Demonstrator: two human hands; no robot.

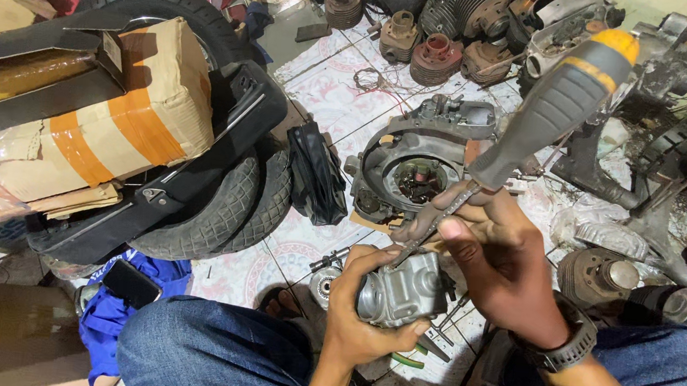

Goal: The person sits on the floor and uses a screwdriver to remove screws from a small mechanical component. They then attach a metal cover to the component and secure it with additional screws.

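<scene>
Fingers (478, 211) of the right hand (505, 270) are closed around the metal shaft of a screwdriver (538, 120), low down near its tip, while the grey and yellow handle stands up and away from the person. The left hand (365, 314) is wrapped from below around a small grey metal engine part (405, 291), its fingers curled firmly on the side of it. This part is held above the person's lap, between the knees in blue jeans (208, 349), over the tiled floor (329, 89).

The tip of the screwdriver meets the top of the engine part, but the exact place is hidden behind the fingers. It seems the person is working on a screw or a seam there. Such work asks for a steady left hand and a straight push along the shaft, so the tip does not slip.

Around lie an open engine casing (413, 175), old cylinders (435, 54), tyres (223, 206) and a taped cardboard box (114, 109).
</scene>
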